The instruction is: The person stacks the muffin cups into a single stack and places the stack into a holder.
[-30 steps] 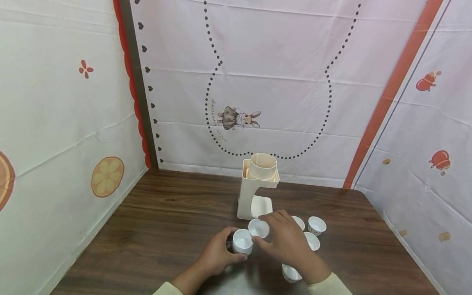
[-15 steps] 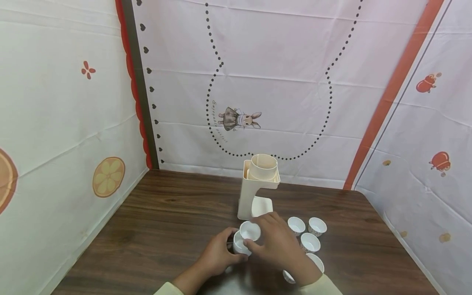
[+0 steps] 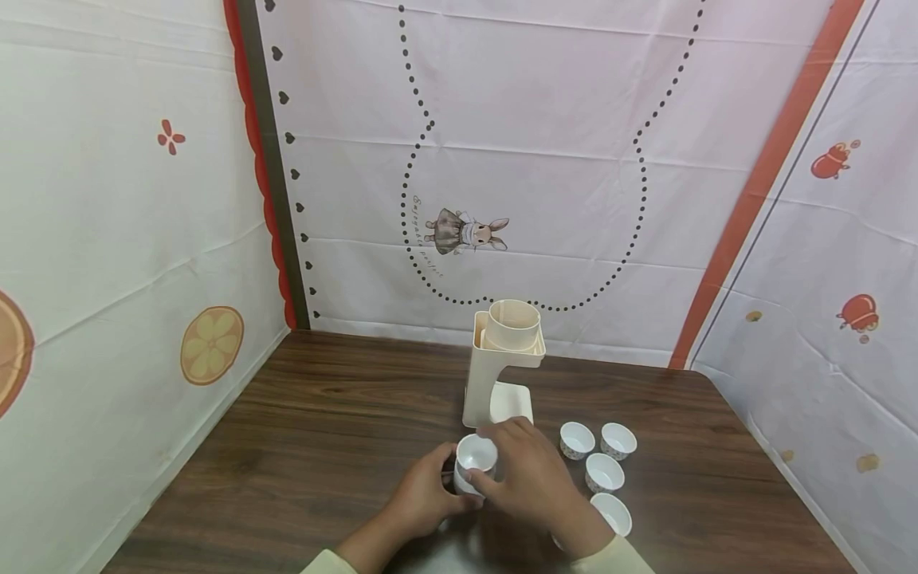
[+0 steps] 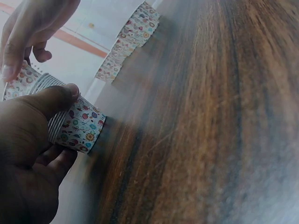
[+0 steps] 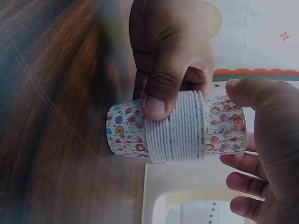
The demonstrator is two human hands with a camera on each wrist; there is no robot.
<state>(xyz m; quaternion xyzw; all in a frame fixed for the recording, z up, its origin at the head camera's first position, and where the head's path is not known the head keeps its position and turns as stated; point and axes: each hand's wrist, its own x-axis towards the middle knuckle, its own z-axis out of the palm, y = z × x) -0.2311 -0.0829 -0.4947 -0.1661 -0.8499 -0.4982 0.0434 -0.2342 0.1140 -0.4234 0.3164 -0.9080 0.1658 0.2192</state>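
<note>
My left hand [image 3: 421, 496] grips a stack of patterned paper baking cups [image 5: 175, 128] around its layered rims, holding it upright above the wooden table. One more baking cup [image 3: 476, 450], white inside with a floral print outside, sits at the stack's mouth. My right hand [image 3: 532, 472] pinches that cup between thumb and fingers. The right wrist view shows the cup's printed wall [image 5: 224, 126] still sticking out past the rims. In the left wrist view, the stack's lower printed part [image 4: 84, 126] is visible below my left thumb.
Several loose baking cups [image 3: 605, 472] stand on the table to the right, one mostly covered by my right forearm. A cream stand with a round holder on top [image 3: 512, 325] is just beyond my hands. Printed cloth walls [image 3: 574, 199] enclose the table.
My right hand has carried its baking cup leftward from beside the stack, over its mouth and down onto it. My left hand keeps its grip on the stack, hardly moving.
</note>
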